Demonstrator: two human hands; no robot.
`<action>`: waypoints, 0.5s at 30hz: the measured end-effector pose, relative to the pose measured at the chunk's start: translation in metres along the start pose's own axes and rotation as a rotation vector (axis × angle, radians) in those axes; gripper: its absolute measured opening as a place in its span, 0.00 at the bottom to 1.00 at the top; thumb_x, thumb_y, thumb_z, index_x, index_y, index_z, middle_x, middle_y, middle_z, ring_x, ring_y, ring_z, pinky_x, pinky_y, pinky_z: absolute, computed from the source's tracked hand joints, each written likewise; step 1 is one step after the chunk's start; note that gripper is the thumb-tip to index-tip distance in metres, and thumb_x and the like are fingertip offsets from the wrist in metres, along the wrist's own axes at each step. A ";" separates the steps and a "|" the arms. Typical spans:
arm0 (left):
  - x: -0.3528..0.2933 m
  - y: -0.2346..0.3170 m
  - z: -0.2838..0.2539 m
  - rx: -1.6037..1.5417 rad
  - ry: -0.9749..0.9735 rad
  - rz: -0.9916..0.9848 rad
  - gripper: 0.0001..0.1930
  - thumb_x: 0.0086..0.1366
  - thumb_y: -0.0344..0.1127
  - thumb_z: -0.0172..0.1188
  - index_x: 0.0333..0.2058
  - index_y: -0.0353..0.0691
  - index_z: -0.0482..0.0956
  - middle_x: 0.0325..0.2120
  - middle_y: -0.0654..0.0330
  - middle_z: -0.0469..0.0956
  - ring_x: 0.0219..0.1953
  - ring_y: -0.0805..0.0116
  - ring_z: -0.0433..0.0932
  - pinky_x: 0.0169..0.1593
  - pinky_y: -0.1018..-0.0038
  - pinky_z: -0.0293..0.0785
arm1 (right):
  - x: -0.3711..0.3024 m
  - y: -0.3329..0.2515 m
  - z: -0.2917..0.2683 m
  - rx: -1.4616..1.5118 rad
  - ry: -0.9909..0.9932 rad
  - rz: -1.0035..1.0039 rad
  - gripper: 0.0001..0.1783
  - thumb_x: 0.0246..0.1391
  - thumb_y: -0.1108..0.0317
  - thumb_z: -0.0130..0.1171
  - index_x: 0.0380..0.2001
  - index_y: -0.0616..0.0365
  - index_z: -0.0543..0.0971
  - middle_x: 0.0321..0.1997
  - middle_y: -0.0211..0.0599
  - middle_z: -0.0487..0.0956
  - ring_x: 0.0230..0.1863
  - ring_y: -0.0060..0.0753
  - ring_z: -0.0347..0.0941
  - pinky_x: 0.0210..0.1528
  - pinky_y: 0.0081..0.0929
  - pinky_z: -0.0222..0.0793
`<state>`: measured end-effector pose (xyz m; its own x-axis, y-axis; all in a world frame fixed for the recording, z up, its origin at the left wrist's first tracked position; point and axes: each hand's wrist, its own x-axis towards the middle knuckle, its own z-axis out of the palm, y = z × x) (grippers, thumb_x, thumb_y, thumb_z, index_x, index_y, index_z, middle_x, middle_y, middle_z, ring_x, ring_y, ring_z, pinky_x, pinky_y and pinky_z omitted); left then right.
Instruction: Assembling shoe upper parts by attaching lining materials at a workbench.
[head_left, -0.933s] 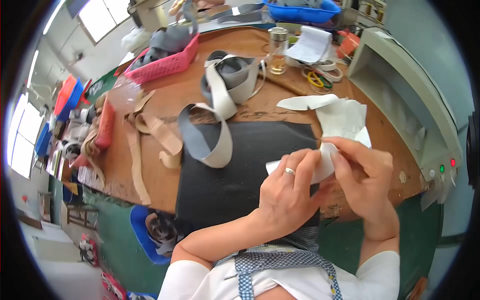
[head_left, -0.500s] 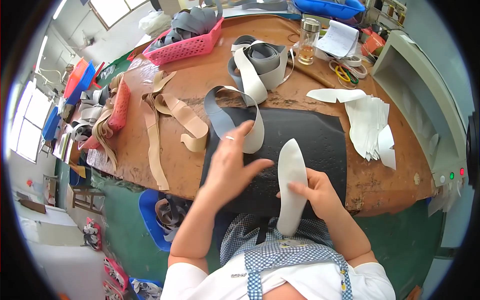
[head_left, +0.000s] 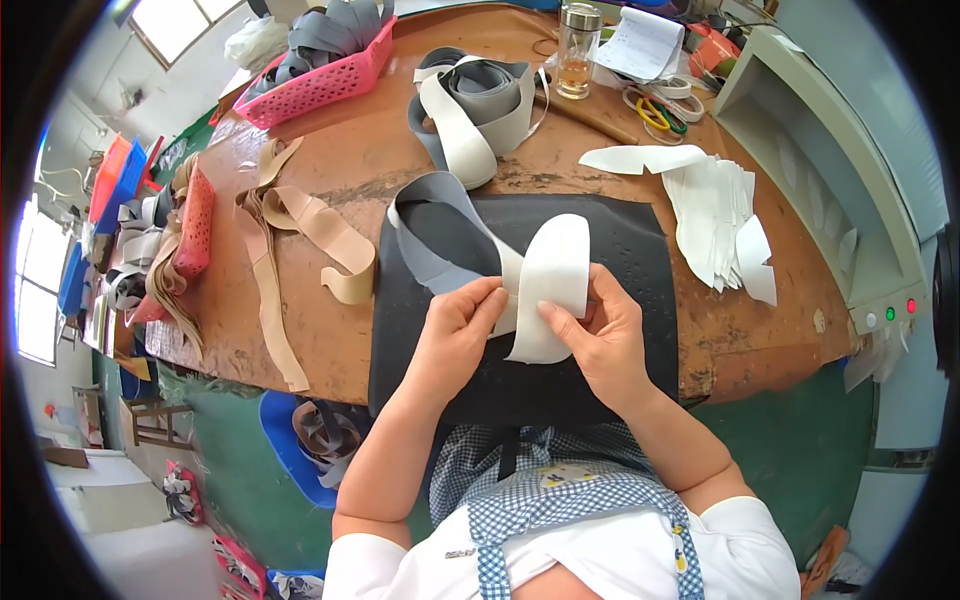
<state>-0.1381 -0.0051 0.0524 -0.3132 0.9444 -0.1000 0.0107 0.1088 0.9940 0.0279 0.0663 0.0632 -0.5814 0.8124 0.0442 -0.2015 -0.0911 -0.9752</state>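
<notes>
Both hands work over a black mat [head_left: 640,250] at the front of a brown table. My right hand [head_left: 595,335] pinches a white insole-shaped piece [head_left: 552,275] that stands up curved above the mat. My left hand [head_left: 462,325] grips the end of a grey-and-white strap [head_left: 430,225] where it meets that white piece. The strap loops away from my fingers across the mat toward the back left.
A stack of white cut pieces [head_left: 715,215] lies right of the mat. Behind are a coil of grey and white straps [head_left: 470,100], a glass jar [head_left: 577,50], a pink basket [head_left: 320,75] and tan straps [head_left: 300,225]. A grey machine [head_left: 840,170] stands on the right.
My left hand has drawn back from the far mat and taken the grey-and-white strap end. The white piece has risen and now meets the strap between both hands.
</notes>
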 end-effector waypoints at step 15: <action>0.001 0.011 0.004 -0.275 -0.076 -0.147 0.17 0.74 0.35 0.51 0.51 0.26 0.77 0.38 0.60 0.81 0.39 0.75 0.79 0.47 0.74 0.77 | 0.010 0.016 -0.003 -0.356 0.058 -0.250 0.10 0.59 0.77 0.61 0.42 0.64 0.73 0.38 0.34 0.80 0.38 0.22 0.80 0.39 0.21 0.79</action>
<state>-0.1344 -0.0021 0.0635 -0.2202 0.9463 -0.2366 -0.2901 0.1681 0.9421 0.0215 0.0743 0.0473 -0.5018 0.8164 0.2859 -0.0402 0.3082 -0.9505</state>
